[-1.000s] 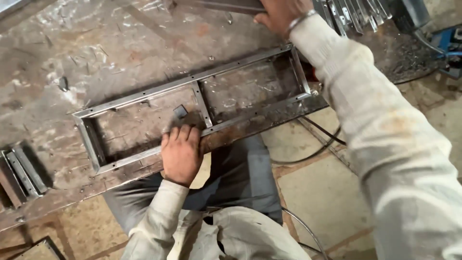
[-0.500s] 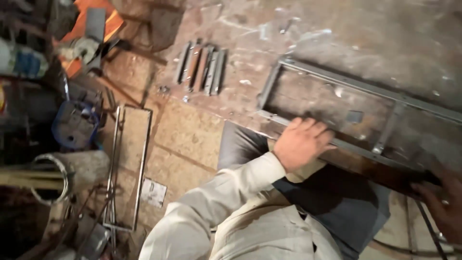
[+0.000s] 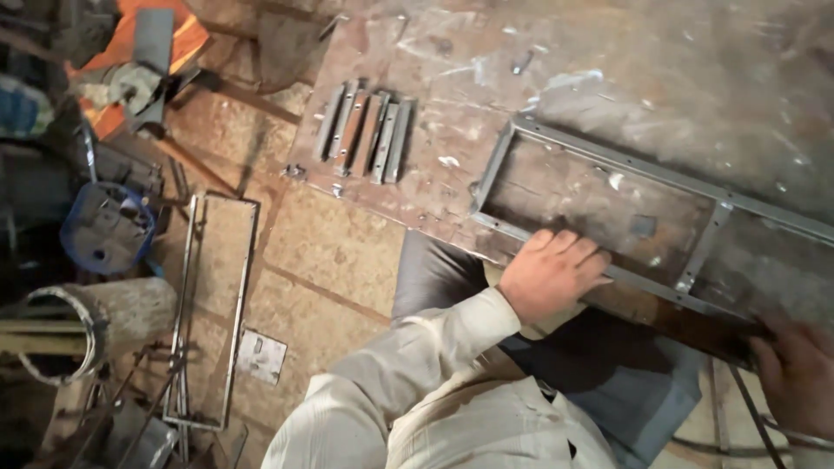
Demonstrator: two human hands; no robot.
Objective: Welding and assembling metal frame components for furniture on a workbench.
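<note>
Pressing the left hand (image 3: 552, 276) flat, fingers spread, on the near rail of the steel frame (image 3: 647, 227) lying along the desk (image 3: 452, 52) edge at 3 o'clock. Right hand (image 3: 795, 375) at 4 o'clock, cropped, grip impossible to tell. Risking the frame sliding off, probably, if that palm slips.

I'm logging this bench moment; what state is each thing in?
Frame: flat on the table, near rail at the table's edge.
Left hand: palm down on the frame's near rail.
Right hand: at the table's edge; grip unclear.
Bars: side by side on the table.
Second frame: on the floor.
</note>
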